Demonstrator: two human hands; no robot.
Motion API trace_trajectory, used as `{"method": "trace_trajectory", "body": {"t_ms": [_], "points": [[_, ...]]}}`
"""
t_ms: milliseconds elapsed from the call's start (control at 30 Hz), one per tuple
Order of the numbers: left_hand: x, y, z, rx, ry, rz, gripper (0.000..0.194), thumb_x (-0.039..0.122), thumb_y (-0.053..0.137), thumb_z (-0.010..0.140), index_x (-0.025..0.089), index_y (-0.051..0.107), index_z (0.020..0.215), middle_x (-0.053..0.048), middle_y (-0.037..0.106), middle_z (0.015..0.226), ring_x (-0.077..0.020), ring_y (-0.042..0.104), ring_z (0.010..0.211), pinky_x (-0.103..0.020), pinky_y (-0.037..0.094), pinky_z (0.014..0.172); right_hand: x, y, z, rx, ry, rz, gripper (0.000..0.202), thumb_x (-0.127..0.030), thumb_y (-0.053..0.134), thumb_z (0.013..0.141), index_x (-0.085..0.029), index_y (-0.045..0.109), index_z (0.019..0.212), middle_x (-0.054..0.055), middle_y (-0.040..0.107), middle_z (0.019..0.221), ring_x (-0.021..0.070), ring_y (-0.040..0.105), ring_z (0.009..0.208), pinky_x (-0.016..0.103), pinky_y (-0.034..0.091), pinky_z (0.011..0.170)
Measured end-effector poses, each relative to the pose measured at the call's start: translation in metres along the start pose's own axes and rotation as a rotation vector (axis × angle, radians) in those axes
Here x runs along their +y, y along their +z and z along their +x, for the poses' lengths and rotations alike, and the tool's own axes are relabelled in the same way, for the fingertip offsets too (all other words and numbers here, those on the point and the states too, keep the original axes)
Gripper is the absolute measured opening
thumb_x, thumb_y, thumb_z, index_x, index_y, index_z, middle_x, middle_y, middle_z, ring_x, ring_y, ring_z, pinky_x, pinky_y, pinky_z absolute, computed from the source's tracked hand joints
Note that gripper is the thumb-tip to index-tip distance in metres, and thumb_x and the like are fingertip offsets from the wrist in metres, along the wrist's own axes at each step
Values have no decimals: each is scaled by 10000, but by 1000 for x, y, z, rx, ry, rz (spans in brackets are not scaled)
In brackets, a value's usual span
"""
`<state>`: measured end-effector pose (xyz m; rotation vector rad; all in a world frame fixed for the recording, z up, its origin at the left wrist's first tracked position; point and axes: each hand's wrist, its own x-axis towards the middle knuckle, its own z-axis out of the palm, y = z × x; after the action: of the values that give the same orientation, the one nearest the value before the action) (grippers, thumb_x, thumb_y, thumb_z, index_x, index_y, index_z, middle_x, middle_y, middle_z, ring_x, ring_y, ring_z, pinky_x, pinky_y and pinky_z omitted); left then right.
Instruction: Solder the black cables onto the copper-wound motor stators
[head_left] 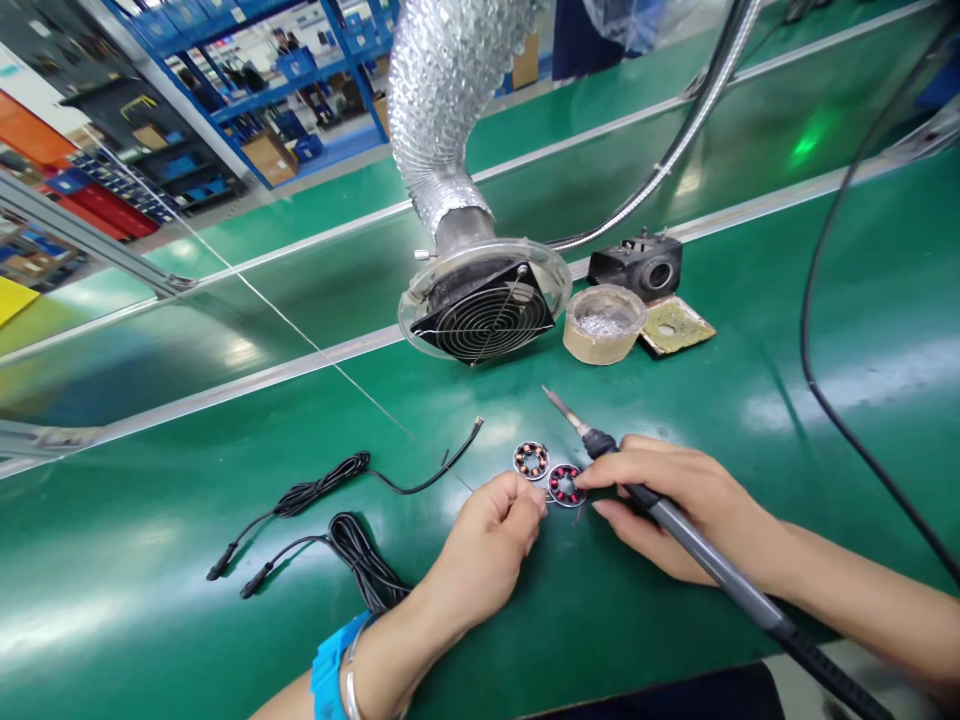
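Observation:
My right hand (675,500) is wrapped around a soldering iron (697,545), its tip pointing up and left over the bench. Its index fingertip reaches a small ring-shaped stator with red windings (565,485). My left hand (487,530) is pinched closed at the left side of that stator, on what looks like a thin wire; the fingers hide most of it. A second stator with copper windings (531,460) lies just behind, beside the red one. Left of my hands are two coiled black cables (322,485), one partly behind my left forearm.
A fume extractor hood (487,310) on a silver flexible duct (435,110) hangs over the green bench (150,620). Behind the iron stand a tape roll with shiny scraps (604,325), a yellowish sponge pad (677,325) and a black holder (637,268). A black cord (810,340) loops at right.

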<state>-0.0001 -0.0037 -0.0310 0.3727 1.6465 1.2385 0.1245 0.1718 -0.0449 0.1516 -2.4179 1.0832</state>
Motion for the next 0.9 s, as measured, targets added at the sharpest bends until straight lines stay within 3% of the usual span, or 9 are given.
{"method": "trace_trajectory", "body": {"t_ms": [100, 200, 400, 700, 900], "points": [[1, 0, 0, 12, -5, -18, 308, 453, 557, 867, 185, 478, 737, 102, 349, 505, -51, 215, 433, -195, 174, 426, 3, 4, 0, -64, -88, -7, 301, -58, 591, 848, -195, 571, 1115, -8, 629, 780, 122, 494, 647, 252, 420, 607], [2, 0, 0, 19, -7, -31, 314, 459, 566, 859, 188, 470, 733, 106, 338, 500, -48, 210, 425, -193, 168, 421, 3, 16, 1, -40, -145, -37, 292, -56, 553, 877, -202, 556, 1130, -20, 584, 735, 128, 461, 641, 258, 416, 627], [3, -2, 3, 48, 3, 0, 294, 451, 536, 880, 190, 478, 759, 109, 319, 500, -50, 207, 422, -193, 166, 423, -1, 27, 9, 40, 23, 43, 356, -29, 531, 850, -211, 533, 1156, 3, 639, 857, 139, 512, 728, 259, 465, 687], [-2, 0, 4, 85, 63, 133, 287, 423, 492, 930, 194, 462, 761, 97, 314, 549, -56, 242, 451, -195, 199, 445, -7, 24, 8, 80, 31, 32, 342, -35, 553, 850, -197, 549, 1152, 10, 682, 882, 139, 563, 716, 280, 472, 681], [-4, 1, 5, 105, 56, 138, 324, 472, 498, 930, 194, 473, 765, 92, 319, 555, -64, 244, 457, -202, 196, 448, -21, 10, -6, 246, 54, 7, 382, -34, 553, 881, -207, 578, 1220, 21, 692, 853, 138, 573, 681, 279, 476, 636]]}}
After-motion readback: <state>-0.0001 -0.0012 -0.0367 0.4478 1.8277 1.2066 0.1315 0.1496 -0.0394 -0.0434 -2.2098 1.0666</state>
